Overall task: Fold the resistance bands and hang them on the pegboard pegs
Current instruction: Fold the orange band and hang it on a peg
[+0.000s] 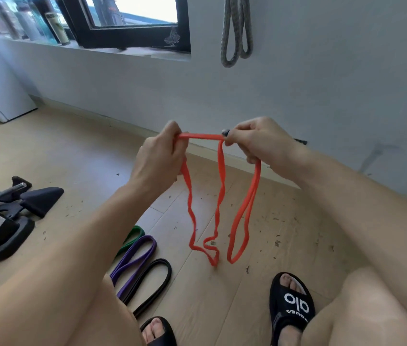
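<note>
The orange resistance band (218,196) is held up in the air above the wooden floor (260,283), with a short flat part stretched between the two hands and three long loops hanging down until they almost reach the floor. The left hand (160,156) has its fingers curled around one end, back of the hand towards the camera, and the right hand (255,142) pinches and grips the other end, both forearms reaching forward. On the floor to the left lie a green band (132,237), a purple band (135,258) and a black band (151,283) side by side, and a grey band (236,31) hangs on the wall (335,83).
</note>
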Motion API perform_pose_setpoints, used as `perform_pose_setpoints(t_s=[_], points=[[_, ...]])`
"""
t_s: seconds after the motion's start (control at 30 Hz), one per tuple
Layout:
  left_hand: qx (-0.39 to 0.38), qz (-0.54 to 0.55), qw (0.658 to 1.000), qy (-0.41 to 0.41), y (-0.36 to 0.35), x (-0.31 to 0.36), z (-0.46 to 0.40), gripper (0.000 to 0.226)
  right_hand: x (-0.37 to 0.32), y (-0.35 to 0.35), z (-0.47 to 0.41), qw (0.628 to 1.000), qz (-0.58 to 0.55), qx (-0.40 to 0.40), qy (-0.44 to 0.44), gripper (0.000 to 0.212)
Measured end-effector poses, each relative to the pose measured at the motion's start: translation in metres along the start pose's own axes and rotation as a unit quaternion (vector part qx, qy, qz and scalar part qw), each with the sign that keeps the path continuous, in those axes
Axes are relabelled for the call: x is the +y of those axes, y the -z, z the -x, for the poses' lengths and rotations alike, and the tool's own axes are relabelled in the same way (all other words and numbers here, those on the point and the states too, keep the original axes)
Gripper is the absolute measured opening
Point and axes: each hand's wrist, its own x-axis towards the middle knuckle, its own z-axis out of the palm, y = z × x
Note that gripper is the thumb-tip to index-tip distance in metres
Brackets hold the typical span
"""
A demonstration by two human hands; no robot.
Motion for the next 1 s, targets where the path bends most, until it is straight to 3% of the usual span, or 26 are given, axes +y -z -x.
perform_pose_setpoints(t_s=[0.1,0.23,0.33,0.43,0.5,0.57,0.6,0.7,0.87,1.0], points=[[-0.044,-0.02,0.999,0.007,0.002,-0.002,0.002,0.026,-0.002,0.001,0.001,1.0,-0.002,0.001,0.007,0.023],[0.034,-0.066,0.996,-0.052,0.004,-0.005,-0.003,0.033,-0.002,0.001,0.003,1.0,-0.012,0.003,0.013,0.023],[-0.005,-0.113,0.993,-0.018,0.007,-0.005,-0.001,0.047,-0.002,0.002,0.004,1.0,0.0,-0.014,0.008,0.022],[0.02,-0.051,0.998,-0.023,0.009,-0.002,-0.002,0.038,-0.001,0.002,0.005,1.0,0.002,-0.015,0.005,0.022],[-0.105,-0.051,0.993,-0.017,0.01,-0.007,-0.001,0.029,0.001,0.004,0.004,1.0,0.0,-0.015,0.003,0.023],[-0.259,-0.119,0.959,-0.006,0.005,-0.016,0.003,0.025,0.004,0.004,0.005,1.0,0.005,-0.03,-0.005,0.025],[-0.293,-0.136,0.946,-0.004,0.001,-0.018,0.005,0.024,0.005,0.003,0.006,0.999,0.009,-0.042,-0.009,0.025],[-0.288,-0.14,0.946,-0.048,-0.002,-0.02,0.004,0.02,0.006,0.003,0.008,0.998,0.011,-0.063,-0.003,0.025],[-0.298,-0.004,0.953,-0.061,-0.007,-0.017,0.004,0.014,0.003,0.004,0.009,0.996,0.017,-0.087,0.006,0.024],[-0.272,0.174,0.946,-0.036,-0.008,-0.006,0.006,0.037,0.002,0.004,0.012,0.994,0.023,-0.106,0.01,0.023]])
